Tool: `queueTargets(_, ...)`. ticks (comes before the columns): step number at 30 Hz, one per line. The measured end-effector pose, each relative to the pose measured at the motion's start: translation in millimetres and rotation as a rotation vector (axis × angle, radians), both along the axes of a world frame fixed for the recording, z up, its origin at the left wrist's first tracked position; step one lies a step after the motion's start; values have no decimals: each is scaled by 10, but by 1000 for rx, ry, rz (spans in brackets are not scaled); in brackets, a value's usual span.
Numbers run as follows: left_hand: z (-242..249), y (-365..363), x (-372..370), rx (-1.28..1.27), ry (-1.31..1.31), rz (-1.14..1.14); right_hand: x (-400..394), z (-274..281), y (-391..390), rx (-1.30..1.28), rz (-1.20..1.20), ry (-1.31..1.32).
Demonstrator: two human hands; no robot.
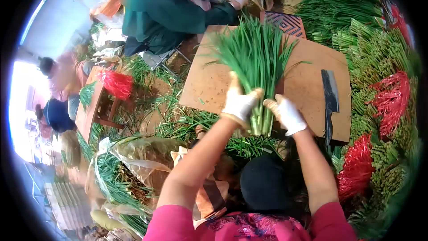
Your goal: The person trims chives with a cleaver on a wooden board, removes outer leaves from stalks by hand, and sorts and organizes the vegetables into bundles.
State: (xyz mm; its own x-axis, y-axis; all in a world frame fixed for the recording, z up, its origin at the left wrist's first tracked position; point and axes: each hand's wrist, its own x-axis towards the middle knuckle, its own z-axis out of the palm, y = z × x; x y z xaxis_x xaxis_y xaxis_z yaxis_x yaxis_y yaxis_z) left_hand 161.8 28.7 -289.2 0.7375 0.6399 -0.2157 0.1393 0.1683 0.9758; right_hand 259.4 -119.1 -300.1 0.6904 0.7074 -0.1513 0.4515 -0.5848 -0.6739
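Note:
A thick bunch of garlic chives [256, 53] is held over the wooden board, its leaves fanning away from me and its pale cut stems pointing towards me. My left hand [240, 102], in a white glove with worn fingertips, grips the bunch from the left, its thumb across the leaves. My right hand [287, 115], also gloved, closes on the right side of the stems with its thumb in front; its other fingers are partly hidden. To the right, a cleaver [330, 100] with a dark handle lies flat on the board [305, 89].
Stacked chive bundles [374, 53] line the right side, with red plastic ties [356, 167] on them. A bag of chives [129, 174] stands at lower left. Across the board, a co-worker in a green jacket [165, 11] holds another bunch. A small table [91, 102] stands farther left.

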Motion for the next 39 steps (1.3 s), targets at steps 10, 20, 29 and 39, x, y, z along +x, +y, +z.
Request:
queueTargets(10, 209, 430, -769, 583, 136, 58, 107, 369, -205, 152, -214, 645)
queueTargets(20, 974, -411, -3636, 192, -181, 502, -609, 924, -38, 124, 60, 293)
queueTargets(29, 200, -766, -6012, 182, -272, 1325, -2604, 1350, 830, 132, 763, 275)
queueTargets(39, -193, -444, -6304, 193, -387, 1508, -4081, 1472, 1431, 552, 1273, -99)
